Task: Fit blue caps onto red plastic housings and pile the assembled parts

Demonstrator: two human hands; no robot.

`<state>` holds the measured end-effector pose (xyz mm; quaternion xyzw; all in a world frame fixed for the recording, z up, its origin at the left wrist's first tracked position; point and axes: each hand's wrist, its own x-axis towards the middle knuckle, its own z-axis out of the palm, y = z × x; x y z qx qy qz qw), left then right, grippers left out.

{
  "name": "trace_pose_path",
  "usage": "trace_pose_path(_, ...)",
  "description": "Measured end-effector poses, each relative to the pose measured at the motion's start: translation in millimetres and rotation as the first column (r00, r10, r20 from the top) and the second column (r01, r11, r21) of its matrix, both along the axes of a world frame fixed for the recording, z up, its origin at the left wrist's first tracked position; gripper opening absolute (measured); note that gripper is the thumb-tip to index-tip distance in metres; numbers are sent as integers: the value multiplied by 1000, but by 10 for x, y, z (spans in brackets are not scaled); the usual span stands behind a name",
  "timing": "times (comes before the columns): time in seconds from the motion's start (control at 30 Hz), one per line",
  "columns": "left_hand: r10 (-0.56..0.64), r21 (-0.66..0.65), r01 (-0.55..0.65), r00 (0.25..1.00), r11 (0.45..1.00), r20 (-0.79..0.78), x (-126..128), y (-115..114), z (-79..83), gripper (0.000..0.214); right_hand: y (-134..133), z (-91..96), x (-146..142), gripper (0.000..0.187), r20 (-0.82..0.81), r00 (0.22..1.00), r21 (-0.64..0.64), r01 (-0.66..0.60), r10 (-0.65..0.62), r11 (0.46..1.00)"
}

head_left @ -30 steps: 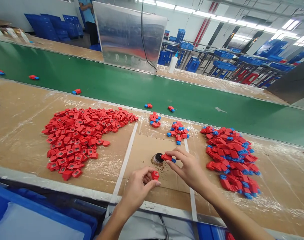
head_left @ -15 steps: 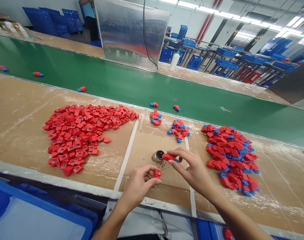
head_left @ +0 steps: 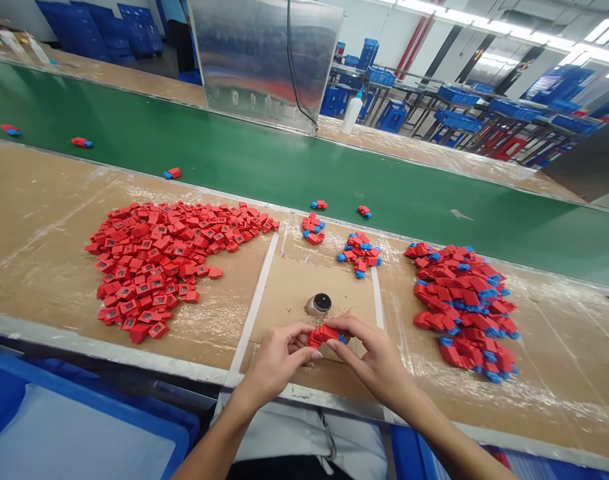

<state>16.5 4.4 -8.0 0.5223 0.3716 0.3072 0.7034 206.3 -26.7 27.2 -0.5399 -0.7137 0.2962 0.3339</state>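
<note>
– Where does the small pot (head_left: 320, 304) sit?
– On the bench (head_left: 44, 267), just behind the left hand (head_left: 279, 357) and right hand (head_left: 377, 357), which meet on one part (head_left: 325, 333).
– And the piles?
– Large pile (head_left: 169, 260) to the left, second pile (head_left: 464, 307) to the right, near cluster (head_left: 360, 255) and far cluster (head_left: 313, 229) behind the pot, conveyor belt (head_left: 284, 167) behind all

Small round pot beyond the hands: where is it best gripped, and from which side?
Probably grip the pot by its low round side wall, from above, pinched left to right. It stands upright alone on the cardboard, nothing touching it; the left hand and right hand, both pinching a red part, crowd the near side.
</note>
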Motion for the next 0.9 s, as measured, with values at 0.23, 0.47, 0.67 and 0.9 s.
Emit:
trace_pose_path(0.23,-67,9,67,996,998,-56,-37,-6,15,21,-69,-26,-54,15,58,996,16,-68,66,998)
trace_pose_path(0.47,-105,186,153,964,971,-243,-106,17,92,14,-126,-90,-124,18,170,981,52,-100,90,994)
trace_pose_path(0.67,-79,247,162,946,955,-314,-103,27,-7,14,-107,-103,-193,17,184,982,111,-72,51,991)
trace_pose_path(0.9,-26,146,81,940,986,-341,-328,262,72,42,45,106,343,15,24,992,173,115,-121,978)
